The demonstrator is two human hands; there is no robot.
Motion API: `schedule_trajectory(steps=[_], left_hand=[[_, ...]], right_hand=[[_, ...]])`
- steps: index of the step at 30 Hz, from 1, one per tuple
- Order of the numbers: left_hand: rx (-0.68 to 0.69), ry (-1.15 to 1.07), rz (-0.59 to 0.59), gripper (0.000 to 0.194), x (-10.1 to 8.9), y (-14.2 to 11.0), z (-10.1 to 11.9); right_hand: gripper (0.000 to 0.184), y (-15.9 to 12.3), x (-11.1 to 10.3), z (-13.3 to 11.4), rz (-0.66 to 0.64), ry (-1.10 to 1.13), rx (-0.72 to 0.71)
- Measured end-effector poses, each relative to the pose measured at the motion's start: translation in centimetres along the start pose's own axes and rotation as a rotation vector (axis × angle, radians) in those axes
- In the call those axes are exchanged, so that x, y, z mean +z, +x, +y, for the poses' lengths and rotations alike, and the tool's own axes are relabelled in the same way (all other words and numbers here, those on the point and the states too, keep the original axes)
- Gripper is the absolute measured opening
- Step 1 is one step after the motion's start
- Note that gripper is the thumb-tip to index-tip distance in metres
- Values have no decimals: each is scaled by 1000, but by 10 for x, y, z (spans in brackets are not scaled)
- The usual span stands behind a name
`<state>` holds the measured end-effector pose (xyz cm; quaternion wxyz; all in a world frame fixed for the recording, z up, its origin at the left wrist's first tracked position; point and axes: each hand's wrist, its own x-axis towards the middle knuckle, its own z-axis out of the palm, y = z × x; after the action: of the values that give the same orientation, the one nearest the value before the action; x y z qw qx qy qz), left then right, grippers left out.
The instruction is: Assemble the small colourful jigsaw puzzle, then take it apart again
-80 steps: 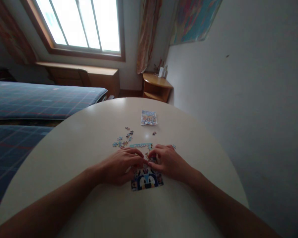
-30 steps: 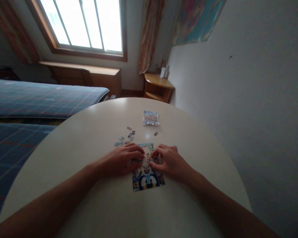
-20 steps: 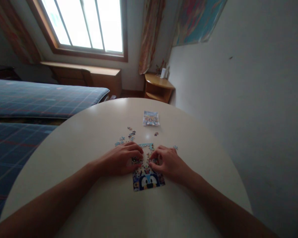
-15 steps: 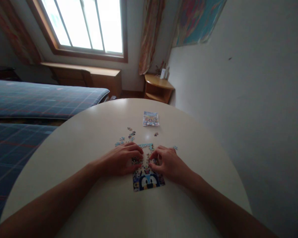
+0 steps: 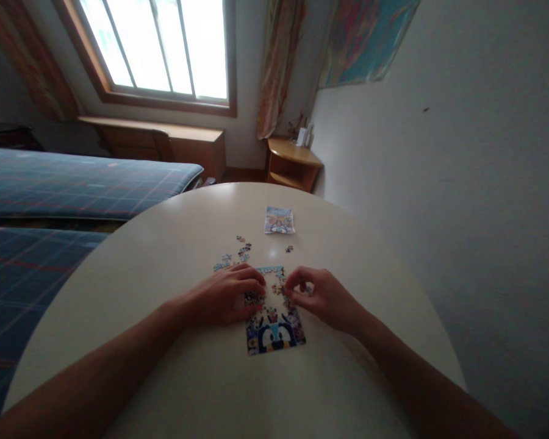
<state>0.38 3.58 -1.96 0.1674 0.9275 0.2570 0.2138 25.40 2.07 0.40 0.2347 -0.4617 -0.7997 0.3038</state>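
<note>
The thumb and forefinger of the right hand (image 5: 319, 296) are held close together at the right edge of the puzzle (image 5: 277, 337); whether anything is pinched there cannot be told. By the left hand (image 5: 231, 292) the opposite edge is partly covered, with thumb and curved fingertips apart, probably so that the joined parts are steadied. Thus the puzzle is framed by both hands, its gap lying between the fingertips. Just beyond the left hand, loose pieces (image 5: 244, 250) are grouped, seemingly for easy reach. Beyond the right hand a single piece (image 5: 289, 249) is laid, and farther out the packet (image 5: 279, 220), perhaps placed for reference.
</note>
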Motion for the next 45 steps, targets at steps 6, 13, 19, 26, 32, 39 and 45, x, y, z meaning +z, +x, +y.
schedule_trajectory(steps=[6,13,19,26,32,39,45], left_hand=[[-6,2,16,18,1,0,-1],[12,19,21,20,3,-1,-2],[64,77,-25,34,1,2,7],[125,69,-109,43,-3,5,21],[166,53,-115,41,-3,6,25],[154,65,-120,44,-3,7,30],[154,95,-123,46,-2,7,33]], right_hand=[[10,0,-3,4,-75,17,68],[6,0,5,3,-47,-81,-13],[9,1,-3,6,-69,-123,-46],[10,-1,-11,7,-99,-166,-44],[8,1,-8,10,-114,-148,-34],[8,0,-7,14,-108,-140,-33],[8,1,-7,13,-122,-136,-50]])
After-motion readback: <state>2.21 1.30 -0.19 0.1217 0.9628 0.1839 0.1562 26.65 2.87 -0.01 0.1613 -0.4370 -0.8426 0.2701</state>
